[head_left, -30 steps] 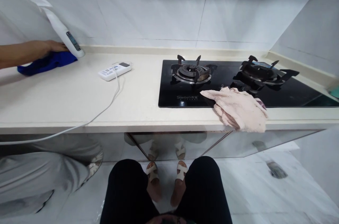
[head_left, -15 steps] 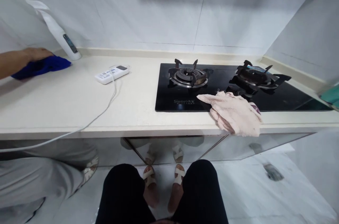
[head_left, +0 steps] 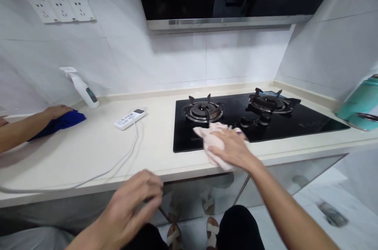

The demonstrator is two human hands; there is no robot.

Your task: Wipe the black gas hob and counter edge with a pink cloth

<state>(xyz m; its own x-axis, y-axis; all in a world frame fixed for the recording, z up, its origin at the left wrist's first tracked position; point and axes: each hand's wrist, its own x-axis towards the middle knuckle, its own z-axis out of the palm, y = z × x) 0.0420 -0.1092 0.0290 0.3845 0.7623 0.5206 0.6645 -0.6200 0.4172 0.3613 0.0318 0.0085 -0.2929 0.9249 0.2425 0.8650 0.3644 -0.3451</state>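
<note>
My right hand presses on a pale pink cloth, thumb and fingers bunching it at the front edge of a black glass gas stove. Part of the cloth hangs over the counter's edge. My left hand hovers in front of the counter, holding nothing, its fingers loosely bent and the thumb apart. Behind the cloth stand the left burner and two black knobs. The right burner sits farther back.
At the left, another person's hand rests on a blue cloth beside a white spray bottle. A white corded device lies on the counter. A teal container stands right; a range hood hangs above.
Both my hands have come into view. My right hand has taken hold of the pink cloth, which has shifted left along the stove's front. The view has tilted up, showing the hood and sockets.
</note>
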